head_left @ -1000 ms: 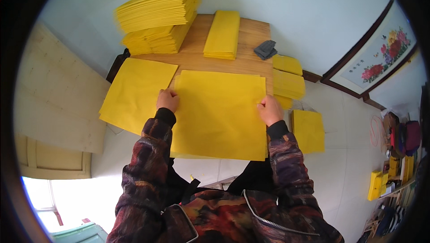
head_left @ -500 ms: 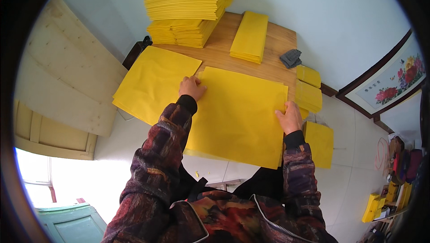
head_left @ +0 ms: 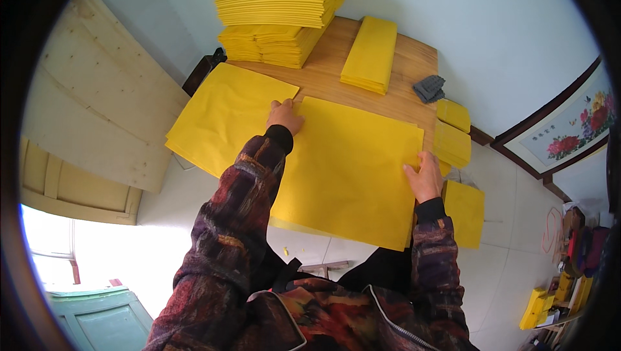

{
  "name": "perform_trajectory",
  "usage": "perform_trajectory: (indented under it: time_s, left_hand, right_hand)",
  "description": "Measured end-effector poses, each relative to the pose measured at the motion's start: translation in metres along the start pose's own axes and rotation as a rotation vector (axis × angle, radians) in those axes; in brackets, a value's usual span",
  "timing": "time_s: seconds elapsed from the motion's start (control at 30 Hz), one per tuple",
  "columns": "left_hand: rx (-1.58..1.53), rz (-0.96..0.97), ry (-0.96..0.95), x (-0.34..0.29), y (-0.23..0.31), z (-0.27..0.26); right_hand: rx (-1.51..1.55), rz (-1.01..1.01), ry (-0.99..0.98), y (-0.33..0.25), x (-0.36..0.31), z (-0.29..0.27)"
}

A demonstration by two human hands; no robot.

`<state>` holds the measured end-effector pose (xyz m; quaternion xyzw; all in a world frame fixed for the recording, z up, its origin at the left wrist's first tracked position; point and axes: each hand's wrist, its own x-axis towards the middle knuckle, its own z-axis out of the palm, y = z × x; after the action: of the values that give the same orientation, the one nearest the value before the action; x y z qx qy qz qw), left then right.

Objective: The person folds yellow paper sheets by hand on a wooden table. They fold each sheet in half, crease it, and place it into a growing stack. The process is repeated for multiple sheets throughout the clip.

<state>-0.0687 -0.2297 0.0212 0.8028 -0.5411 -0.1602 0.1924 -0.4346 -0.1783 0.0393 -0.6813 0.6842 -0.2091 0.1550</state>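
Observation:
Spread in front of me is a short stack of large yellow paper sheets, overhanging the table's near edge. At its upper left edge my left hand is closed, with curled fingers. My right hand grips the right edge, thumb on top and the other fingers partly hidden at the side. Along the right and lower borders the edges of lower sheets peek out, slightly misaligned. To the left lies another batch of yellow sheets, its corner close to my left fingers.
Tall piles of folded yellow paper stand at the back left of the wooden table. A narrow folded yellow bundle and a grey cloth lie farther back. More yellow bundles sit beyond the right edge. A framed flower picture leans at right.
The whole view has shifted slightly, so the table and paper appear a little farther right. Both hands stay at the same edges of the sheets.

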Motion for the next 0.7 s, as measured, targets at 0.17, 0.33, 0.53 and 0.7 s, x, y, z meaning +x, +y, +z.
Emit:
perform_trajectory:
  time_s: [0.17, 0.33, 0.53, 0.7]
  left_hand:
    - [-0.042, 0.035, -0.052, 0.028, -0.012, 0.006]
    - [0.031, 0.108, -0.001, 0.041, -0.021, 0.009]
    - [-0.018, 0.298, 0.097, 0.020, -0.003, -0.015]
    - [-0.615, 0.386, -0.098, 0.005, 0.005, -0.034]
  right_hand:
    - [-0.008, -0.018, 0.014, 0.004, 0.001, 0.004]
    - [-0.016, -0.043, 0.075, 0.007, -0.002, 0.006]
    - [0.061, 0.037, 0.017, 0.003, -0.001, 0.000]
    - [0.100, 0.045, -0.010, 0.008, 0.006, -0.002]
